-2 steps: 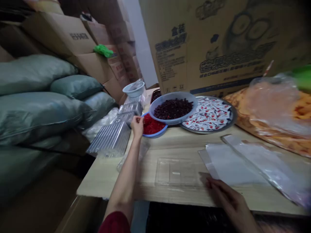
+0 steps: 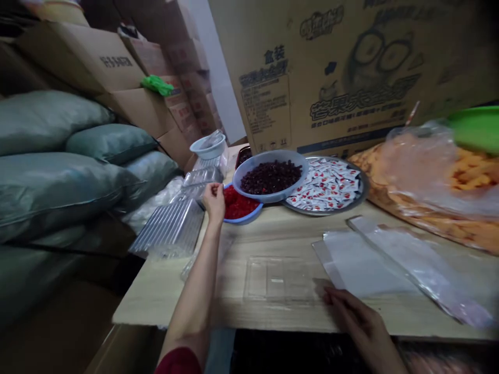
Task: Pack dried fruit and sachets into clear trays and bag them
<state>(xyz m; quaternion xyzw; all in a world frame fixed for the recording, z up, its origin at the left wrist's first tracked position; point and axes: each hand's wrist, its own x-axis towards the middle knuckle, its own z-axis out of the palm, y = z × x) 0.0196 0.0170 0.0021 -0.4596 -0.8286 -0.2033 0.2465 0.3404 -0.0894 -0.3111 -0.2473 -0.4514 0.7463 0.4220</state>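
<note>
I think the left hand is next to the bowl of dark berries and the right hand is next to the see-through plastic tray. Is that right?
Not quite. The head view shows the left hand next to the red fruit pieces in the blue bowl, not the dark berries. The right hand is next to the clear plastic tray, as you said.

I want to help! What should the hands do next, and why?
Probably the left hand should pinch red pieces from the blue bowl into the clear plastic tray because it is beside them and the tray lies open on the wooden table.
</note>
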